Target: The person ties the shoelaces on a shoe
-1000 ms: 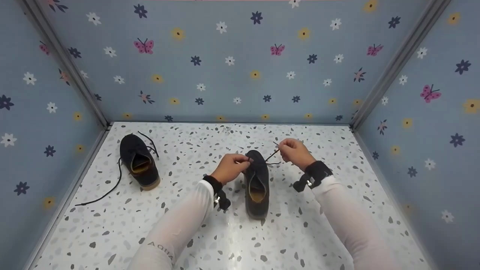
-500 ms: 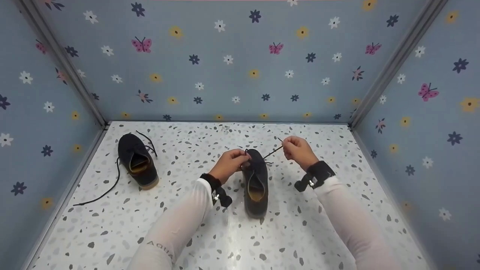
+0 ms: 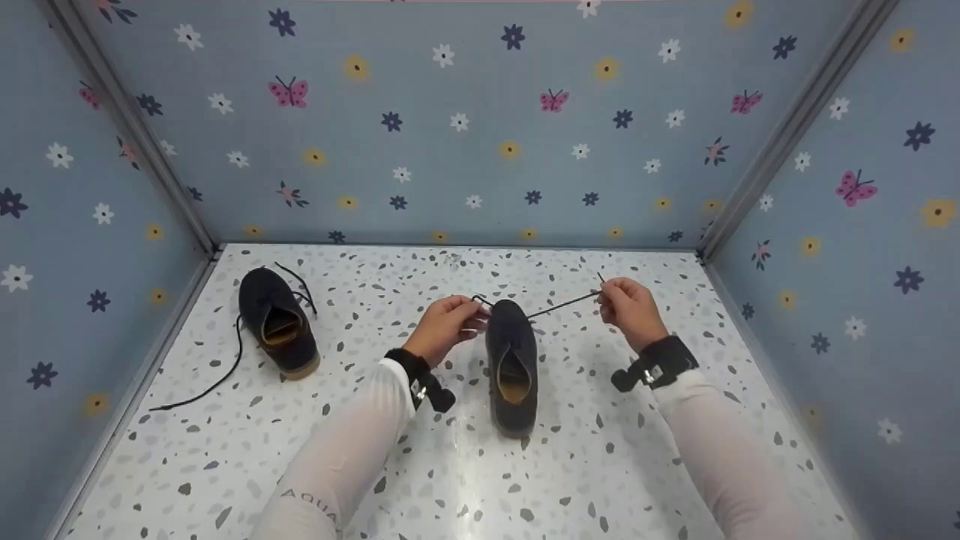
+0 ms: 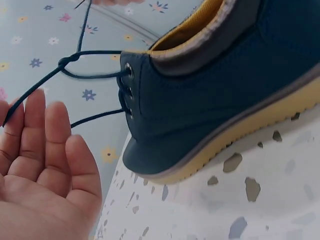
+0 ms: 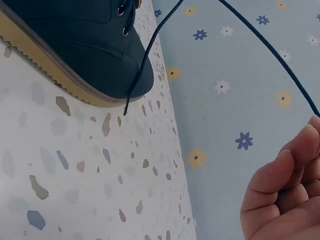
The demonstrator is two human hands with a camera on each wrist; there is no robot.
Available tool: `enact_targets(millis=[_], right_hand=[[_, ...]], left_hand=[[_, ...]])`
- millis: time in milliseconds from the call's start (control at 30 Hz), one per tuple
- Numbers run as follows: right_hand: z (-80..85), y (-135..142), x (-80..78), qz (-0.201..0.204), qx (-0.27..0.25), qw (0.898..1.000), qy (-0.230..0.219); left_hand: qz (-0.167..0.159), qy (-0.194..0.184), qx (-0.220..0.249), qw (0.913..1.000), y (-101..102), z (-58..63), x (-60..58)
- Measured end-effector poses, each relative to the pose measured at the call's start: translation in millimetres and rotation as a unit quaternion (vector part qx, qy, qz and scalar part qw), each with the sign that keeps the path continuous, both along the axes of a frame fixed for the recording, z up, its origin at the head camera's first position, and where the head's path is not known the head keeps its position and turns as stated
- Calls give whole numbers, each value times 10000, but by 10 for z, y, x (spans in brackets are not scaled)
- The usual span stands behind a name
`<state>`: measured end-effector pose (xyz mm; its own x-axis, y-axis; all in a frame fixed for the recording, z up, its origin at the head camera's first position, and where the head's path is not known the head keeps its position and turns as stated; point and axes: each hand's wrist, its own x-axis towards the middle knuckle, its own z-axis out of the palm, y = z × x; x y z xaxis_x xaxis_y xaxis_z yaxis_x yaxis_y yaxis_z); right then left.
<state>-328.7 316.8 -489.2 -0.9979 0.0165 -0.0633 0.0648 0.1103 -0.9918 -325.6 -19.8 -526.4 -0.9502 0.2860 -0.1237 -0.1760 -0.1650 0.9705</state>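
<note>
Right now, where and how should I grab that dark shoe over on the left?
I'd grip the shoe by its heel, coming from your side: that end points toward you, the opening faces up, and the loose lace trails out to either side, clear of the heel.

The white-sleeved left arm [image 3: 337,450] slants forward and inward from the near edge, and the right arm [image 3: 727,442], sleeved alike, mirrors it from the other side. The left grip [image 3: 447,322] pinches at its fingertips, the other fingers only lightly bent, side by side, palm showing. Well apart from it, the right grip [image 3: 631,311] pinches too, its fingers curled more tightly inward
</note>
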Motion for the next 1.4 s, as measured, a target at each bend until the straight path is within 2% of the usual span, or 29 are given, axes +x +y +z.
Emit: enact_targets(millis=[133, 233, 333, 533, 667, 833, 933, 1100, 1267, 1400], right_hand=[[-97, 82, 64, 203, -647, 9974, -247], [-160, 80, 96, 432, -1433, 9879, -407], [-209, 49, 104, 468, -1873, 9800, -477], [-273, -2, 90, -65, -2093, 9760, -592], [-310, -28, 77, -406, -2332, 9691, -699], [-365, -30, 70, -702, -2620, 9585, -880], [-403, -13, 68, -766, -2677, 9556, -959], [-440, -8, 59, -859, -2819, 9504, -998], [-451, -36, 42, -846, -2898, 9486, -953], [-441, -52, 33, -974, -3142, 9398, -924]], left_hand=[[-43, -143, 312, 9994, -43, -18, 13], [-104, -220, 585, 9980, -66, -34, 30], [-168, -174, 651, 9976, -82, -56, 45], [-104, -124, 614, 9980, -106, -119, 40], [-48, -81, 596, 9982, -128, -148, 49], [67, -202, 901, 9957, -158, -185, 94], [78, -342, 1463, 9886, -160, -201, 111], [69, -469, 2395, 9697, -147, -182, 104], [210, -719, 2795, 9572, -154, -145, 85], [326, -768, 2987, 9507, -159, -129, 53]])
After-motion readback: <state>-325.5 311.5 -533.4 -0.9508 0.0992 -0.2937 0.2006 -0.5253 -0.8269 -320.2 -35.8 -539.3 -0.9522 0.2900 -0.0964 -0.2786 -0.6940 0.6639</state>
